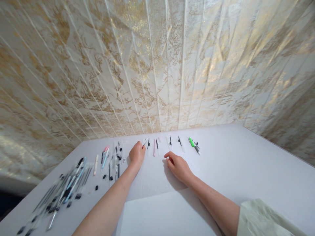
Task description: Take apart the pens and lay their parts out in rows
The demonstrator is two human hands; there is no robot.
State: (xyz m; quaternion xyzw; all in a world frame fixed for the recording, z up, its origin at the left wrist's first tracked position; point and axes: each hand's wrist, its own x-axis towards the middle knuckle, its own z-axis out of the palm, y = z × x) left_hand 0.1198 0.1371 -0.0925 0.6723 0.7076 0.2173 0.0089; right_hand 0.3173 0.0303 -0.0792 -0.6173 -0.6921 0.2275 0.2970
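My left hand (137, 153) is closed on a thin clear pen tube (145, 142), whose end sticks out past the fingertips at the back of the table. Just right of it lies a black pen refill with a dark cap (148, 144). A pink pen barrel (154, 147) and another dark refill (157, 144) lie beyond my right hand (179, 166). That hand rests loosely curled on the table, thumb and index finger slightly apart, and nothing shows in it. Farther right are more pen parts (170, 141) and a clear barrel with a dark refill (180, 141).
A green and grey pen (194, 145) ends the row on the right. Many pen parts (66, 186) and caps are heaped at the left. A pale pink pen (95, 165) and a light blue pen (105, 159) lie nearer the middle. A white sheet (157, 216) lies in front.
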